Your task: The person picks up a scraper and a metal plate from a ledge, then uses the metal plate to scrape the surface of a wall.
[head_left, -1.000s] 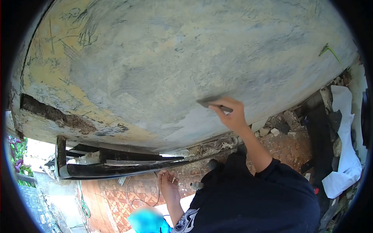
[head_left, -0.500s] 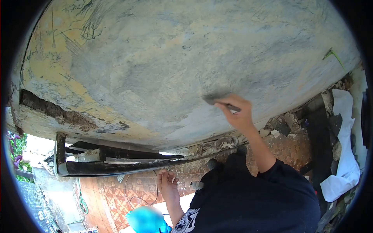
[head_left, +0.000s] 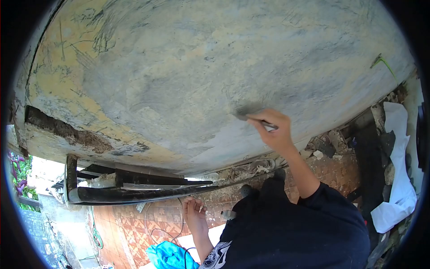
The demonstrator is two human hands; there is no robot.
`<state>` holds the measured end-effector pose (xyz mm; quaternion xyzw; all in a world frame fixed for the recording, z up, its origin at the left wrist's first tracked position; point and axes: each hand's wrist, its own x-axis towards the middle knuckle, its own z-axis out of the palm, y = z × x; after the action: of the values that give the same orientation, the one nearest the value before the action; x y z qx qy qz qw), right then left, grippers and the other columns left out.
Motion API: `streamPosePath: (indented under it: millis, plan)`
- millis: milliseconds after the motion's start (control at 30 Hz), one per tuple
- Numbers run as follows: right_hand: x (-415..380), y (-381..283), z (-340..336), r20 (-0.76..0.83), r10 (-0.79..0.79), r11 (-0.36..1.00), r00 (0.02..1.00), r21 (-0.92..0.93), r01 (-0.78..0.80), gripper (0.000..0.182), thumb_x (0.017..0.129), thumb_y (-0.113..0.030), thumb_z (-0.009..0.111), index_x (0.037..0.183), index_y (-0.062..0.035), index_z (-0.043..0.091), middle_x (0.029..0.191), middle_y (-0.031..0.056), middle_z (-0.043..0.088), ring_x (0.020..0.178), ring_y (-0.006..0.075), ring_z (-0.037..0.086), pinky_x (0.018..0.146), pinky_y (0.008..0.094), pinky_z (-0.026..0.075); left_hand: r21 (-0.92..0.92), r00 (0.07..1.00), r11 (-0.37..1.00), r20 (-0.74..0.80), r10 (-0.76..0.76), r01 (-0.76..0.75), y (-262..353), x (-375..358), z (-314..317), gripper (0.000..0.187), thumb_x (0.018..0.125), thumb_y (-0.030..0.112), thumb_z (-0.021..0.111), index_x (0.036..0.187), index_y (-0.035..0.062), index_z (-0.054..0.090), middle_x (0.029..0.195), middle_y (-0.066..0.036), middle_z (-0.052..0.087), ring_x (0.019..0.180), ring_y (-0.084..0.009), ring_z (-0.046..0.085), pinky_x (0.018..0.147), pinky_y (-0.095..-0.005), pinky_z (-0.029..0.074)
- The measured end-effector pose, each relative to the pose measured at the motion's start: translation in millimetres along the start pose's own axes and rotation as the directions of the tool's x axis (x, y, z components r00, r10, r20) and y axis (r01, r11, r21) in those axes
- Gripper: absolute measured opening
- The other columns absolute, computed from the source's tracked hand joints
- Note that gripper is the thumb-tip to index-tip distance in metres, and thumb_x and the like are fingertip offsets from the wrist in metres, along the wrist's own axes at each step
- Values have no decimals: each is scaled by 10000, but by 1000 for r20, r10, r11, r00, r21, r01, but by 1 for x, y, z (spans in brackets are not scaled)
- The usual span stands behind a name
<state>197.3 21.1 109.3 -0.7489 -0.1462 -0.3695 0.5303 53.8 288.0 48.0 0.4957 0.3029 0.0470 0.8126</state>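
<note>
My right hand (head_left: 274,127) is closed around the handle of a scraper (head_left: 249,110), its dark blade blurred against the wall (head_left: 179,85). The wall is patchy grey and yellow, with scuffed, scratched paint. Lower down, my left hand (head_left: 195,216) hangs with its fingers loosely curled and apart, nothing in them. It is just below the end of a black rail (head_left: 143,195), in front of a thin dark cable (head_left: 168,234).
Under my left forearm lies a bright blue cloth or bag (head_left: 168,255). Broken rubble (head_left: 327,145) lines the wall's foot at right, beside a white sheet (head_left: 396,197). A green strip (head_left: 384,63) sticks out from the wall. Patterned tiles (head_left: 130,224) cover the floor.
My right hand and the scraper stay at almost the same spot on the wall. The view has shifted very slightly, and more of the blue cloth's folds show.
</note>
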Motion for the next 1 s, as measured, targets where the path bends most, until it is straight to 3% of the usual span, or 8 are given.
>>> streamPosePath:
  millis: [67, 267, 567, 733, 767, 833, 967, 1000]
  plan:
    - [-14, 20, 7, 134, 28, 994, 991, -104, -14, 105, 678, 27, 657, 773, -17, 655, 653, 82, 604, 541, 150, 531, 488, 247, 395, 3, 1000, 1000, -1, 11, -11, 0, -1, 3, 60, 839, 107, 500, 892, 135, 501, 729, 2, 546, 686, -100, 527, 590, -244, 407]
    - [-4, 4, 2, -12, -20, 999, 1000, -33, 19, 108, 679, 30, 658, 776, -18, 654, 641, 81, 597, 535, 154, 528, 486, 245, 395, -12, 1000, 1000, -10, 7, -7, -4, -1, -3, 60, 838, 112, 504, 894, 134, 499, 732, 2, 544, 690, -100, 530, 588, -245, 406]
    - [-10, 8, 4, 70, 21, 998, 997, -63, -17, 107, 682, 28, 656, 780, -11, 644, 649, 95, 581, 554, 185, 522, 504, 263, 393, 22, 1000, 1000, -22, 16, -15, -7, -3, -3, 73, 843, 114, 495, 915, 117, 509, 731, -11, 544, 691, -108, 537, 581, -244, 417]
    - [-6, -4, -11, -3, -59, 988, 998, -146, 58, 81, 733, 14, 644, 812, 18, 629, 706, 109, 588, 604, 173, 534, 550, 259, 408, 63, 1000, 998, -22, 20, -19, -13, -9, -8, 96, 863, 143, 471, 938, 111, 521, 771, -17, 568, 704, -94, 545, 583, -222, 421]
    - [-8, 6, -12, 64, -50, 982, 997, -177, 60, 73, 758, -6, 636, 820, 29, 619, 731, 109, 588, 619, 164, 530, 562, 259, 407, 24, 992, 997, -97, 74, -72, -13, -11, -8, 96, 863, 143, 471, 938, 111, 521, 771, -17, 568, 704, -94, 545, 583, -222, 421]
    - [-7, 23, -7, 52, -104, 980, 993, -164, 111, 75, 776, -27, 628, 821, 31, 612, 724, 109, 583, 620, 171, 526, 565, 268, 410, -21, 1000, 1000, -11, 16, -16, -11, -7, -1, 111, 871, 157, 461, 947, 105, 523, 778, -12, 572, 716, -87, 549, 584, -213, 417]
    - [0, 19, -8, 97, -233, 958, 968, -147, 246, 86, 791, -50, 621, 825, 28, 607, 719, 105, 578, 617, 174, 522, 556, 279, 407, -1, 999, 1000, -39, 10, -10, -6, -7, 2, 91, 871, 150, 456, 931, 112, 514, 762, -14, 553, 726, -110, 544, 584, -221, 411]
    - [-5, 19, -7, 140, -97, 976, 985, -180, 122, 105, 812, -74, 604, 818, 30, 596, 727, 100, 576, 623, 172, 520, 574, 282, 413, -11, 999, 1000, -34, 16, -16, -8, -10, 0, 110, 876, 162, 455, 940, 97, 516, 777, -16, 566, 732, -101, 552, 588, -218, 416]
